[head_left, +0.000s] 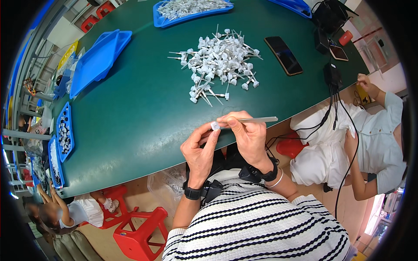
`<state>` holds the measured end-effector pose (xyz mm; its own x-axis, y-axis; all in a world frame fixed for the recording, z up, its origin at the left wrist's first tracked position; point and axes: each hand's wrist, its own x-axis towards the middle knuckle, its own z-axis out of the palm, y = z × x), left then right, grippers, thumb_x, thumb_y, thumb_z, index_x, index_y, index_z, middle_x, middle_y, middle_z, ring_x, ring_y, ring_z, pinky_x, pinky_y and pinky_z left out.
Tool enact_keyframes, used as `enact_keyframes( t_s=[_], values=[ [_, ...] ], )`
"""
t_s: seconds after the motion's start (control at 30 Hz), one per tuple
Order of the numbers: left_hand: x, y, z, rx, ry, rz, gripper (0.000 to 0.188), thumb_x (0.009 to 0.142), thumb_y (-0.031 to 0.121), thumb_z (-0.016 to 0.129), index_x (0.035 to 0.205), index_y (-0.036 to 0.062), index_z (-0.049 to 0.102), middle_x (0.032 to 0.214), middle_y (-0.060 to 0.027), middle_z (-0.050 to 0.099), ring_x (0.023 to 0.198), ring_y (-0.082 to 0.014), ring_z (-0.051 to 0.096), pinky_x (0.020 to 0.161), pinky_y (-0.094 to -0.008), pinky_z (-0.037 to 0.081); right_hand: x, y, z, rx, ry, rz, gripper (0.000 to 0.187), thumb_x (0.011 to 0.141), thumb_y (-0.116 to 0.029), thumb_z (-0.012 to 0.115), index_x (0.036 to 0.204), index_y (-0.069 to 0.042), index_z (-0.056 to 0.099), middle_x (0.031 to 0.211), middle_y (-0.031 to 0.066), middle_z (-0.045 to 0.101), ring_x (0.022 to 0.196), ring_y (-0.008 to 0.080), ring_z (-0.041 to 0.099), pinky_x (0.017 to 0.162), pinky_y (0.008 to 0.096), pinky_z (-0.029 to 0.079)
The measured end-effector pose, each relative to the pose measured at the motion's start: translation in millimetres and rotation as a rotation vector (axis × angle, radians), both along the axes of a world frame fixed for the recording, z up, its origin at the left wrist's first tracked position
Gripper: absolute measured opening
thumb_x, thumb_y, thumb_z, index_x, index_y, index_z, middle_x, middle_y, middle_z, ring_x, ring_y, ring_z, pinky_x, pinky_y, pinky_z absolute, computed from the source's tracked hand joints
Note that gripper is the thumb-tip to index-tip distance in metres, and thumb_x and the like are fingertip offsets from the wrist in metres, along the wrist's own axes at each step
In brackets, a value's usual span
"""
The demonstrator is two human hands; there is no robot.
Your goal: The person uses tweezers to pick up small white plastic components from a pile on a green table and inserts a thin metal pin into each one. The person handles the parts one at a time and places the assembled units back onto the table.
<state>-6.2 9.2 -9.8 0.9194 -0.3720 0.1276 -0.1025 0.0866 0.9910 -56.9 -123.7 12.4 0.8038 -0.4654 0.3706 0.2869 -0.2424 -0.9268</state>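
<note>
Between the thumb and fingers of my left hand (201,147) is pinched a small white plastic part (215,125). My right hand (247,138) grips a slim metal tool (263,119), which looks like tweezers; its broad end points right and its working end meets the white part. Both hands are close together above the table's near edge. Beyond them on the green table (143,87) lies a heap of similar white parts (222,58) with thin metal stems. Fingers hide the tool's tip and some of the held part.
A blue tray (193,16) full of white parts stands at the far side. Empty blue trays (98,61) lean at left, near smaller trays of parts (65,132). A phone (283,55) lies right of the heap. Black cables (335,104) hang beside a seated person (374,139). Red stools (139,235) stand below.
</note>
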Motion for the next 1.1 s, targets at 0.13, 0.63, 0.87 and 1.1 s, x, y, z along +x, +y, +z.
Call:
enact_keyframes(
  t_s=[0.13,0.63,0.87,1.1],
  values=[
    [0,-1,1,-0.003,0.01,-0.001,0.022,0.09,-0.002,0.069,0.112,-0.0045,0.068,0.1,-0.0072,0.07,0.087,-0.012,0.067,0.079,-0.0239,0.055,0,-3,0,-0.057,0.032,0.002,0.022,0.1,-0.013,0.057,0.099,0.007,0.066,0.094,0.0132,0.071,0.085,0.0194,0.071,0.078,0.031,0.06],
    [1,-4,-4,-0.078,0.08,-0.029,0.025,0.089,-0.002,0.07,0.114,-0.0043,0.067,0.105,-0.011,0.071,0.092,-0.0128,0.068,0.081,-0.0238,0.055,0,-7,16,-0.181,0.108,-0.004,0.014,0.095,-0.008,0.064,0.095,0.005,0.071,0.086,0.009,0.072,0.074,0.0135,0.065,0.067,0.0265,0.052],
    [5,-5,-2,-0.228,0.241,-0.049,0.026,0.089,-0.006,0.068,0.113,-0.0053,0.059,0.106,-0.0137,0.069,0.096,-0.0148,0.068,0.084,-0.025,0.055,9,-3,3,-0.111,-0.038,-0.078,0.014,0.094,-0.008,0.065,0.089,0.004,0.068,0.081,0.0089,0.07,0.058,0.0174,0.06,0.052,0.0295,0.046],
    [5,-6,-4,-0.257,0.262,-0.031,0.023,0.088,-0.005,0.069,0.109,-0.0036,0.06,0.107,-0.013,0.069,0.095,-0.0144,0.067,0.085,-0.0253,0.055,10,0,-2,-0.079,-0.041,-0.09,0.014,0.094,-0.008,0.066,0.087,0.004,0.068,0.081,0.0086,0.07,0.06,0.0185,0.061,0.053,0.0301,0.046]
  ],
)
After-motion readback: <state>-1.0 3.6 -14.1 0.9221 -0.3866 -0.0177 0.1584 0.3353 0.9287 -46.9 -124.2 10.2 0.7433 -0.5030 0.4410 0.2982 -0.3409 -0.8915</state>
